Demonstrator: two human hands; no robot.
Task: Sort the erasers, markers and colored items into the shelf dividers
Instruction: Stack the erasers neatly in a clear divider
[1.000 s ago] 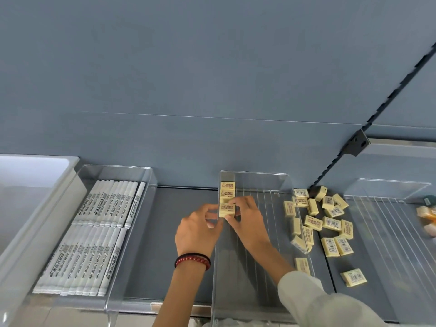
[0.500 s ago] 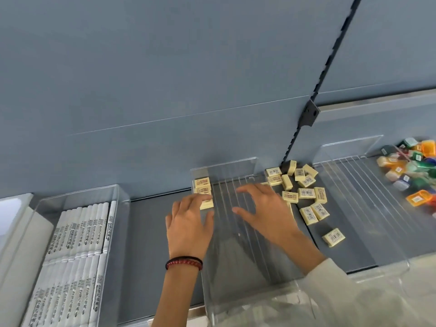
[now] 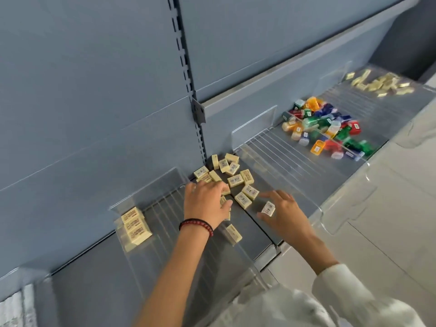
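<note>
I am on the eraser step. My left hand [image 3: 207, 204] lies flat, fingers spread, on top of the loose erasers [image 3: 236, 180]. They sit in a messy pile on the dark shelf [image 3: 257, 225], just to the right of the clear divider [image 3: 165, 206]. My right hand [image 3: 283, 215] is spread wide too. One eraser [image 3: 268, 208] sits between its thumb and first finger, but I can't tell if I am touching it. A few neat erasers [image 3: 135, 224] are lined up in the back left corner of the divider. I think most of the job is not done yet. Next I need to pinch some erasers from the pile, carry them left over the divider wall, and set them down snug beside the neat ones. The colored items [image 3: 325, 128] wait in a heap farther right.
</note>
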